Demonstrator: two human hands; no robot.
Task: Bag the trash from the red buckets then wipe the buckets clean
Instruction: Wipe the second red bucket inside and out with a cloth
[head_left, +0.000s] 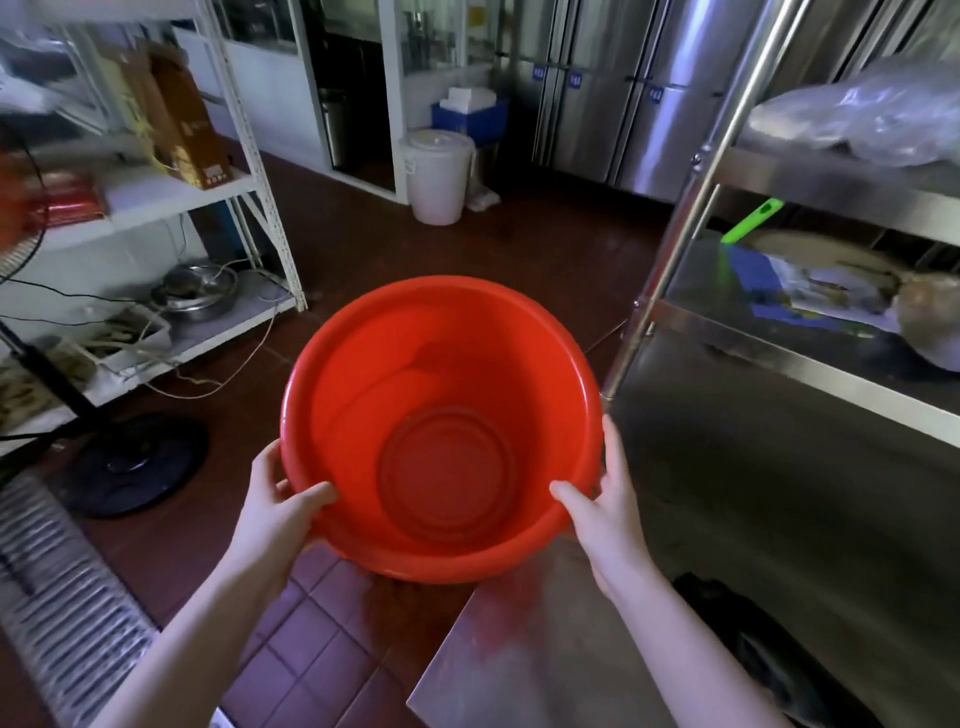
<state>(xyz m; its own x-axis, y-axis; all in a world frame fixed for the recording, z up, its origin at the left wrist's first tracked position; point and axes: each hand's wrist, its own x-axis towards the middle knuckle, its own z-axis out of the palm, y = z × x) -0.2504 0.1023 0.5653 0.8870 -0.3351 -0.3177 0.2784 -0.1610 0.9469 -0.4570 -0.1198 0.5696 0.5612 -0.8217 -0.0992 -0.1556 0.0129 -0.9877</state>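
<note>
Two hands: both are gripping the red bucket (441, 431) by its near rim.
Left hand (280, 512): is grasping the rim, thumb hooking inside, fingers outside.
Right hand (605, 512): is clasping the opposite side the same way.
Bucket: is hanging mouth-up in the air, over the steel table (519, 670) corner and tiled floor (322, 654).

Ctr frame: red bucket (441, 426), inside bare, held at rim by left hand (283, 512) & right hand (605, 512), above steel tabletop (545, 660) corner.

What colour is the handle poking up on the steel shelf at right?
Bright green: the handle shows clearly in the head view.
</note>
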